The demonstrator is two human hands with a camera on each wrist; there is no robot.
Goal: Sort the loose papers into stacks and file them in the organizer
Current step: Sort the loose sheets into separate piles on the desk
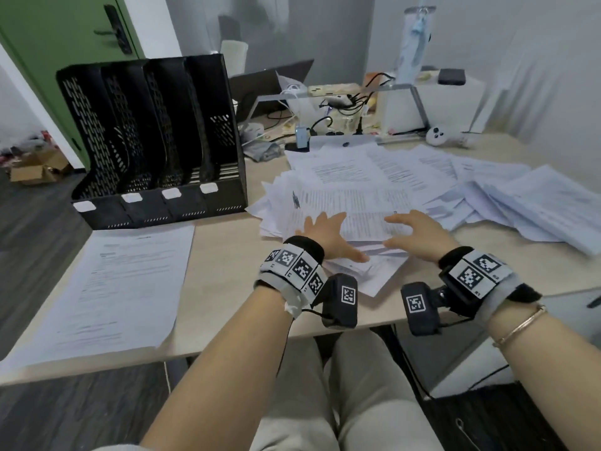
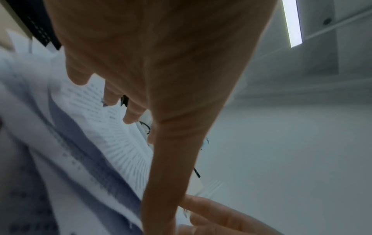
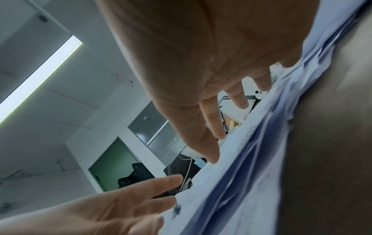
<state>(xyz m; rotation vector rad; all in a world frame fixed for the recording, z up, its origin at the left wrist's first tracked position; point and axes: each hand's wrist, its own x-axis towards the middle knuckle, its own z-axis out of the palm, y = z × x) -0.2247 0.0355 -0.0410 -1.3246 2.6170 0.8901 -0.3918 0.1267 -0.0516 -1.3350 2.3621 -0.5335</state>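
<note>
Papers (image 1: pixel 374 180) spread in a loose heap (sheets overlapping every way) across centre and right of the head view, on a pale table (image 1: pixel 224 275). Left hand (image 1: pixel 328 234) and right hand (image 1: pixel 413 231) side by side at the heap's near edge, fingers straight and splayed, flat over the top sheets, gripping nothing. Black four-slot organizer (image 1: pixel 153 141) upright at upper left. Neat stack (image 1: pixel 107 288) of printed sheets lower left, apart from the heap.
</note>
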